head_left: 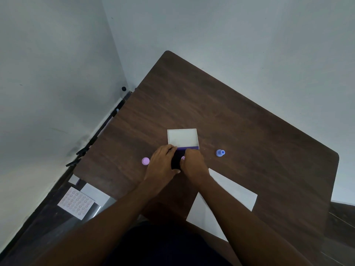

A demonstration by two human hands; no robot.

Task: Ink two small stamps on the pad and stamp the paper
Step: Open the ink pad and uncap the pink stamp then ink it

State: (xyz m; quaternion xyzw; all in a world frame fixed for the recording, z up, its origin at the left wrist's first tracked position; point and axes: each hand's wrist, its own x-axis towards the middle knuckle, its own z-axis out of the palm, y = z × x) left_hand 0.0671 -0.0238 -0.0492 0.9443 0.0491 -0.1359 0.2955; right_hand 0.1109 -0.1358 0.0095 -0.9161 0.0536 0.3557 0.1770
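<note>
The ink pad (175, 160) lies open mid-surface (240, 121), its pale lid (182, 137) folded back away from me, so I steady its left edge with my left hand (162, 163) while my right hand (193, 163), curled narrow, holds a small pink stamp (183, 158) over the dark pad, I judge to ink it. The purple stamp (220, 152) stands right, a pink cap (145, 161) left, the paper (230, 196) under my right forearm, both wrists bent down.

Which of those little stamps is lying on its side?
The blue plastic stamp, alone on the brown wooden table right of the open ink pad. The round pink one sits flat on the left.
</note>
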